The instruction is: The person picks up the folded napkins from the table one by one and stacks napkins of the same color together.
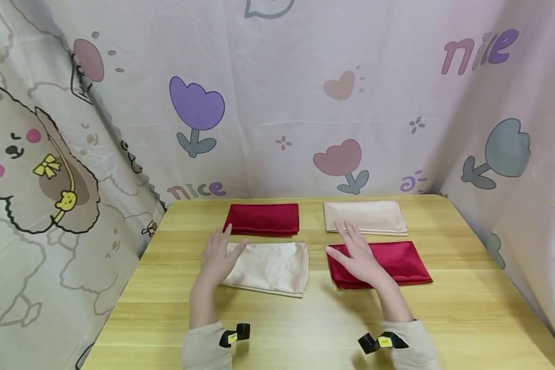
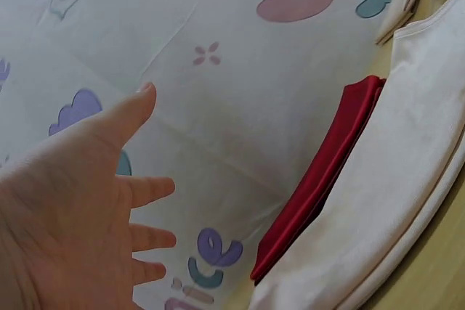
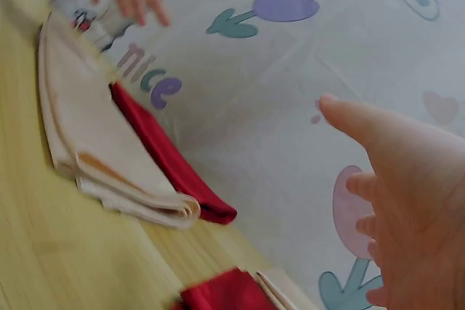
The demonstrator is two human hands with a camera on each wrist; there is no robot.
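My left hand [image 1: 218, 259] is held over the left edge of the near-left folded cream cloth [image 1: 270, 270], fingers spread and holding nothing. Behind that cloth lies a folded dark red cloth [image 1: 263, 219]. My right hand [image 1: 358, 257], also empty with fingers apart, overlaps the left part of a folded red satin cloth [image 1: 398, 262] in the head view. Beyond it, at the back right, is another folded cream cloth [image 1: 365, 217]. In the left wrist view, the palm [image 2: 65, 215] shows with the thumb extended; the right wrist view shows the right palm [image 3: 421, 208] likewise.
The cloths lie in two rows on a light wooden table [image 1: 277, 329]. A printed curtain [image 1: 268, 103] hangs right behind the table and along both sides. Each sleeve carries a small black wrist camera [image 1: 242, 331].
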